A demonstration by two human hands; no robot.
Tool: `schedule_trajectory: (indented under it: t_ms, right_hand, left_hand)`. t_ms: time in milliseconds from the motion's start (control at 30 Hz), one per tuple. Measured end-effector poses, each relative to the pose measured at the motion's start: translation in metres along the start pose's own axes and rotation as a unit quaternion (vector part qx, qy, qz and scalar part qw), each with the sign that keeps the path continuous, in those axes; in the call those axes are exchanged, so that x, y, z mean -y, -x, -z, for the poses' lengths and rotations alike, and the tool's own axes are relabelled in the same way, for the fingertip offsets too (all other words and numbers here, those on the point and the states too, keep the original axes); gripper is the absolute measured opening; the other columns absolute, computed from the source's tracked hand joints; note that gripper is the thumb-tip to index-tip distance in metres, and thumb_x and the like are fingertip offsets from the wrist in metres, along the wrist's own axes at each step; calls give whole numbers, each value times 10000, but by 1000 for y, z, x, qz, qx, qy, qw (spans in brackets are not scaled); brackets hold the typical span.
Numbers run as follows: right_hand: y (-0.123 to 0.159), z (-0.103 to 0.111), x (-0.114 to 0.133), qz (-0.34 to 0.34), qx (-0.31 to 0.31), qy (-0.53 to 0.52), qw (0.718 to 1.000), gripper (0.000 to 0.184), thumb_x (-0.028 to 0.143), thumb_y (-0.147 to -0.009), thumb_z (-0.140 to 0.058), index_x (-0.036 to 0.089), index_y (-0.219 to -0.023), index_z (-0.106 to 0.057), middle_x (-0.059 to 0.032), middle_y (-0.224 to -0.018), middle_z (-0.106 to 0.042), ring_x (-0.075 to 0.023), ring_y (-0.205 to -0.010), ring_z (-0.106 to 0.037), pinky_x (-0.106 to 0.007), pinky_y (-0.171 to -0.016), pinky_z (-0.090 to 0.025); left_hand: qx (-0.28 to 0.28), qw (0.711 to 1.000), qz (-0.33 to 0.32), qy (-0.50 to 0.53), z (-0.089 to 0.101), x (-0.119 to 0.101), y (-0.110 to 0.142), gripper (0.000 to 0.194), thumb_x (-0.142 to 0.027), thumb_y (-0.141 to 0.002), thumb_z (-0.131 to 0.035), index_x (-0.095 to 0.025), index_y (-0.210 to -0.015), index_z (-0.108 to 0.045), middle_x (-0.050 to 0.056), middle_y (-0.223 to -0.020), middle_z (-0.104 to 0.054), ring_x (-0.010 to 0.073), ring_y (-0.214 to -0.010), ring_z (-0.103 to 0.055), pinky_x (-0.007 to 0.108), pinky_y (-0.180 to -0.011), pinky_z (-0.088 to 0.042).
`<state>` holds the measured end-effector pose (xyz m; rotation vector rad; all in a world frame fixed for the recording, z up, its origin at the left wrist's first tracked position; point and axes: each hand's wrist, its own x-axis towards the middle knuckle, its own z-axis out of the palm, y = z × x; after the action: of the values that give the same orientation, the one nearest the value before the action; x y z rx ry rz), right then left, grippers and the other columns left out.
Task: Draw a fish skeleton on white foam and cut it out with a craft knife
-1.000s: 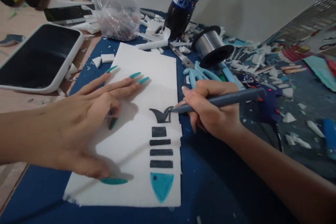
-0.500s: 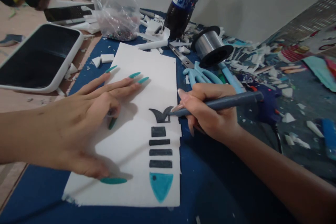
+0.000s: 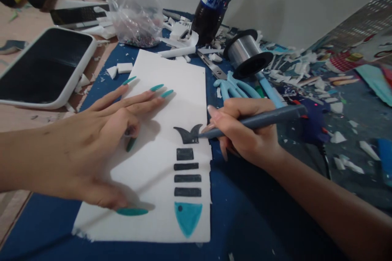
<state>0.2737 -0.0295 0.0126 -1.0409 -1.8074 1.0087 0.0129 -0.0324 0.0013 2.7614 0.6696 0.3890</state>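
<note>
A white foam board (image 3: 165, 220) lies on the blue surface, with a fish-bone drawing along its right side. The drawing has a turquoise head (image 3: 188, 217) with a dark eye, several dark bars (image 3: 188, 178) and a dark tail (image 3: 187, 134). My left hand (image 3: 107, 147) rests on the board with its fingers spread, long green nails showing. My right hand (image 3: 248, 128) grips a dark grey marker pen (image 3: 269, 117). Its tip touches the right part of the tail, where small white specks remain among the dark fill.
A white-cased phone (image 3: 45, 67) lies at left. Behind the board stand a clear plastic bag (image 3: 136, 12) and a dark drink bottle (image 3: 211, 4). Blue-handled scissors (image 3: 232, 85), a wire spool (image 3: 245, 53), a dark blue glue gun (image 3: 310, 118) and foam scraps (image 3: 294, 69) lie to the right.
The pen tip has moved slightly down and right, and the lower right part of the tail is now mostly dark. My left hand stays in place.
</note>
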Motion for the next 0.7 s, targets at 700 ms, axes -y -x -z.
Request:
schedule_trajectory:
  t_ms: [700]
  right_hand:
    - [0, 1, 0, 8, 42, -32, 999, 399, 88, -796, -509, 193, -436, -373, 84, -363, -371, -37, -314, -387, -222, -548, -532]
  left_hand:
    - [4, 1000, -8, -6, -1, 1, 0, 625, -582, -695, -603, -158, -1075, -346, 167, -1513, -146, 285, -1410, -118, 512, -1157, -67]
